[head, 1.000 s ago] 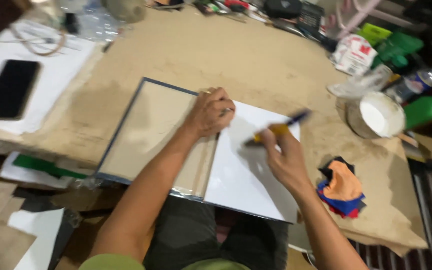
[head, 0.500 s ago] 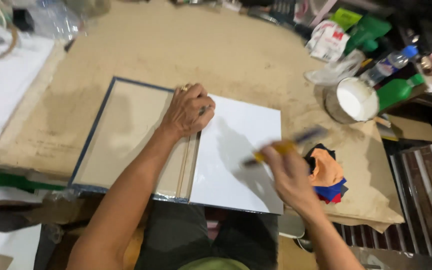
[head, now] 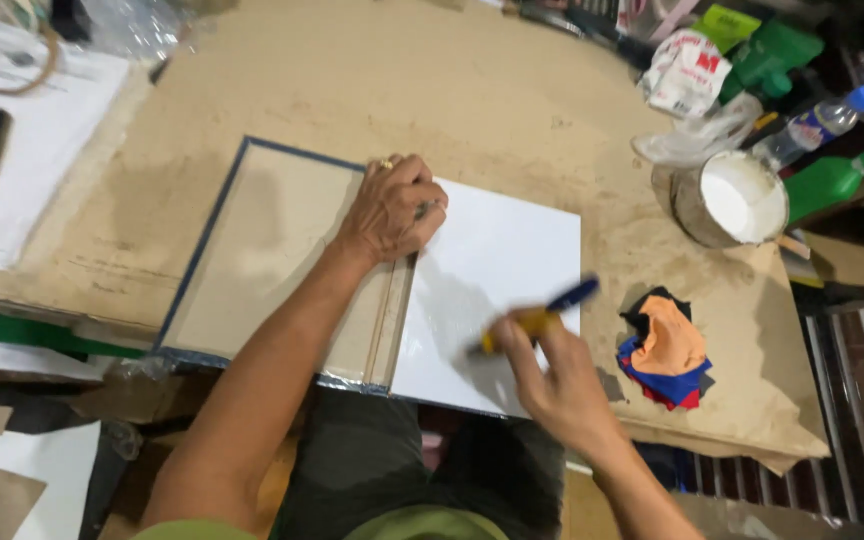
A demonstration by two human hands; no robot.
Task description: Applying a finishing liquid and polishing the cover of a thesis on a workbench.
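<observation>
So this looks like gluing a book cover: the open cover board [head: 272, 265] lies flat on the brown-papered surface [head: 352, 80], with the white sheet [head: 497, 290] lying over its right half, at about 3 o'clock from the spine strips.

Left hand [head: 392, 210] is curled into a loose fist, knuckles pressing down right where the sheet meets the spine. It isn't gripping anything, just pinning. Right hand [head: 552, 385] is closed around a brush [head: 537, 318] with a yellow and blue handle, held over the lower right part of the sheet. The brush end is blurred, so I can't tell if it's touching the paper.

My take on doing this bit well:
- keep that left fist planted, or the sheet may creep off the spine line
- stroke away from the pinned edge, toward 3 and 5 o'clock, so the paper gets pulled flat instead of bunching
- thin, even coat; pooled paste would probably wrinkle the paper
- go off the edges onto the brown paper

The pot of white paste [head: 737, 195] sits at 2 o'clock, near enough to reload. The pile of coloured rags [head: 667, 350] is just beside the sheet at 4 o'clock, handy for drips.
</observation>
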